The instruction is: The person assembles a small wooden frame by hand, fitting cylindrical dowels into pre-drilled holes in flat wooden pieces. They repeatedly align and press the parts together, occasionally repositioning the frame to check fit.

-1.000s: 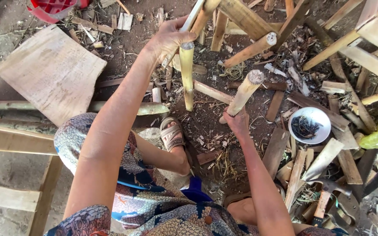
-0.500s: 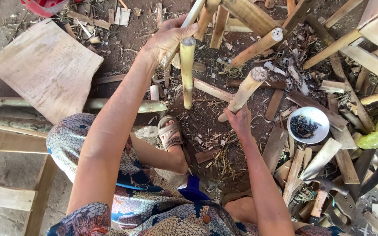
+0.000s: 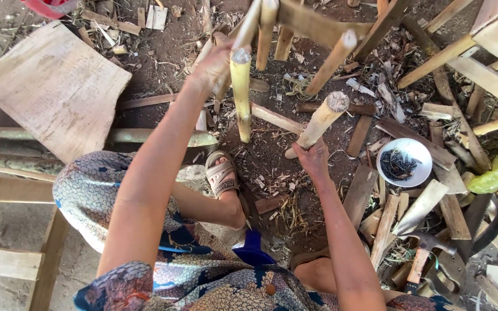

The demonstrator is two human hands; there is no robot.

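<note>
Bare dirt ground [image 3: 162, 63] strewn with chips, shavings and offcuts fills the view, seen from above. A flat wooden board [image 3: 53, 86] lies at the upper left, planks [image 3: 7, 187] run along the left edge, and many split sticks [image 3: 462, 46] pile up along the right. A white bowl [image 3: 404, 162] of dark small pieces sits on the ground at the right, with a hammer [image 3: 419, 259] below it.

The left hand [image 3: 213, 68] is closed around a wooden frame piece [image 3: 249, 26] near the top edge, just beside a yellow-green bamboo post [image 3: 241, 95]. That post stands nearly upright, its cut end toward the camera, its long axis running down to the dirt.

The right hand [image 3: 312, 160] grips the lower part of a pale round stick [image 3: 321, 121], fingers wrapped about it. This stick leans, its cut top pointing up and to the right, its foot on the ground by the hand.

A sandalled foot [image 3: 221, 175] rests on the dirt between the two arms.
</note>
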